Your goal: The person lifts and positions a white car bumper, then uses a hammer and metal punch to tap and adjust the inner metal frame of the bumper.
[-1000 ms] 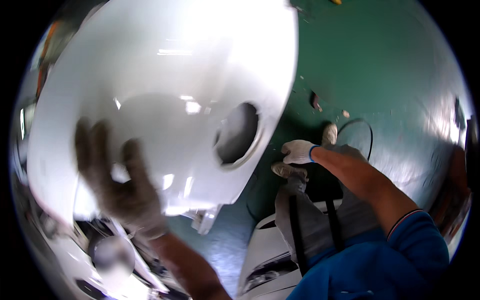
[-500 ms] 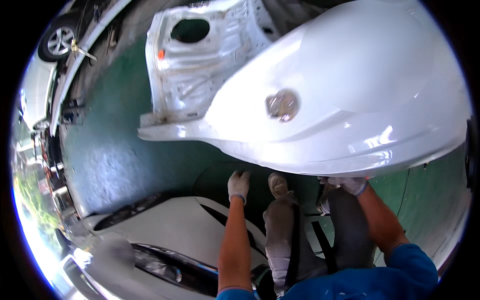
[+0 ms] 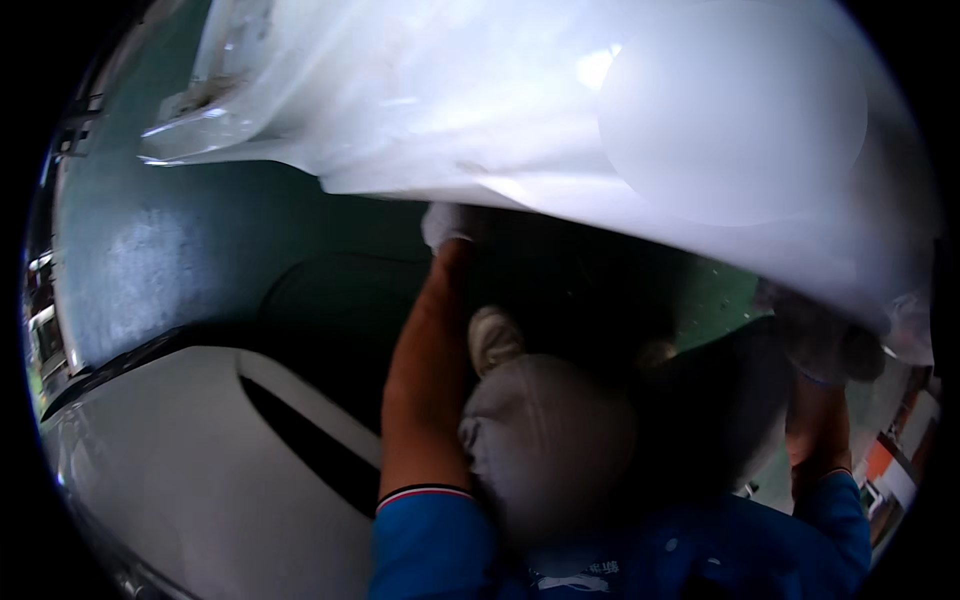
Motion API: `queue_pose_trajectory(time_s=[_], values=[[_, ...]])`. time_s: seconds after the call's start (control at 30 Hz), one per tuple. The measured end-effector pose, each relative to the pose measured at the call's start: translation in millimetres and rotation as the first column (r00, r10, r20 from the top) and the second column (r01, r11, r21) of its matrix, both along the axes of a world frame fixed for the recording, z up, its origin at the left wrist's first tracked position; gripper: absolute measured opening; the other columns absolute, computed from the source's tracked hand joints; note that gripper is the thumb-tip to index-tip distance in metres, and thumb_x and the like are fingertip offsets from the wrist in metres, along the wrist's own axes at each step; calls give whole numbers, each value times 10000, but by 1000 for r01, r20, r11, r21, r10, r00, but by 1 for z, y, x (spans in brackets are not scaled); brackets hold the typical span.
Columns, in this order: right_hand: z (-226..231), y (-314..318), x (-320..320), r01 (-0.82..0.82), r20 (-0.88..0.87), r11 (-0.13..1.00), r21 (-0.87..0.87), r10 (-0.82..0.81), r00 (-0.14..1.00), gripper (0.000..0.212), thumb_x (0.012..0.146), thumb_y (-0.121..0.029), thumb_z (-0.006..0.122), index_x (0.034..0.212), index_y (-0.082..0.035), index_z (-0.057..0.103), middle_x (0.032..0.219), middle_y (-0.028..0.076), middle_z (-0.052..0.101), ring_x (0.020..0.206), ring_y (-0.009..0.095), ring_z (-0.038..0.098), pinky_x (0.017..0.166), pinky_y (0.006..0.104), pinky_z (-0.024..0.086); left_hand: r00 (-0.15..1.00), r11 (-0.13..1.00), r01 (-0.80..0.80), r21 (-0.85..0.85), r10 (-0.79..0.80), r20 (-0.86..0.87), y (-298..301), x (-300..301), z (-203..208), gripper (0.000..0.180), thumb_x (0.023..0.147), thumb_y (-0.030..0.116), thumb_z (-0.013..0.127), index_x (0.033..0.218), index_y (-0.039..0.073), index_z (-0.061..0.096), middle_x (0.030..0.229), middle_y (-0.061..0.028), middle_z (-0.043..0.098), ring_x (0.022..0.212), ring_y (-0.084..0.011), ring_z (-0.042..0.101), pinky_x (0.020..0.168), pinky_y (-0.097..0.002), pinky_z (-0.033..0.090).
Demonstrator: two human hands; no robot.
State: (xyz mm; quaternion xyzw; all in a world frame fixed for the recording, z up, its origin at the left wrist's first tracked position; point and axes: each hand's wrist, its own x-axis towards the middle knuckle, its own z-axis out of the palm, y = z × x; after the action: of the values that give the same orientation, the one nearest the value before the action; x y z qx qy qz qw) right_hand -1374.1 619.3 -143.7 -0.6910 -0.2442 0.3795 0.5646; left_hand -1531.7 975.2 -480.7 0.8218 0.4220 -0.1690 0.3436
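A large white car body panel (image 3: 450,110) spans the upper part of the head view, its lower edge sloping down to the right. My left hand (image 3: 448,226), in a pale work glove, reaches up to that edge. Its fingers disappear behind the panel and into shadow, so their grip is hidden. Farther right, my right hand (image 3: 828,335), gloved too, is beside the panel's low right end. Blur and darkness hide its fingers, and whether it touches the panel is unclear.
At lower left a light-coloured car part (image 3: 190,450) with a dark slot stands close to my left arm. My shoe (image 3: 494,338) and bent knee (image 3: 545,430) are below the panel on the green floor (image 3: 150,260). Blurred orange and white items (image 3: 893,455) lie at the right rim.
My left hand has risen to the panel's lower edge from beneath it. My right hand has moved farther right. The panel now looks closer and slopes down rightward; the view has shifted.
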Motion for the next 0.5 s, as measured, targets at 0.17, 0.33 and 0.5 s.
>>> queue_pose_trajectory(time_s=[0.17, 0.33, 0.5], values=[[-26, 19, 21, -77, 97, 966, 249, 54, 994, 680, 1023, -538, 522, 1329, 69, 535, 1152, 286, 671, 1050, 393, 704, 820, 446, 625, 875, 893, -178, 414, -49, 482, 42, -42, -44, 490, 1012, 484, 535, 1310, 125, 685, 1357, -215, 659, 1221, -395, 651, 963, -498, 550], [-27, 49, 16, -108, 176, 937, 332, 51, 983, 744, 1020, -608, 497, 1298, 80, 552, 1122, 301, 681, 1035, 403, 711, 792, 446, 634, 991, 989, -128, 73, 125, 50, 30, -15, -15, 568, 948, 519, 617, 1244, 36, 664, 1254, -257, 700, 1185, -425, 664, 984, -503, 547], [-34, 84, 14, -28, -13, 803, 596, 44, 999, 818, 998, -673, 500, 1321, 77, 546, 1129, 311, 686, 1021, 415, 718, 812, 458, 651, 964, 966, -255, 47, 250, 96, 32, -11, -12, 478, 964, 406, 600, 1255, 30, 643, 1270, -267, 689, 1203, -444, 650, 996, -505, 542]])
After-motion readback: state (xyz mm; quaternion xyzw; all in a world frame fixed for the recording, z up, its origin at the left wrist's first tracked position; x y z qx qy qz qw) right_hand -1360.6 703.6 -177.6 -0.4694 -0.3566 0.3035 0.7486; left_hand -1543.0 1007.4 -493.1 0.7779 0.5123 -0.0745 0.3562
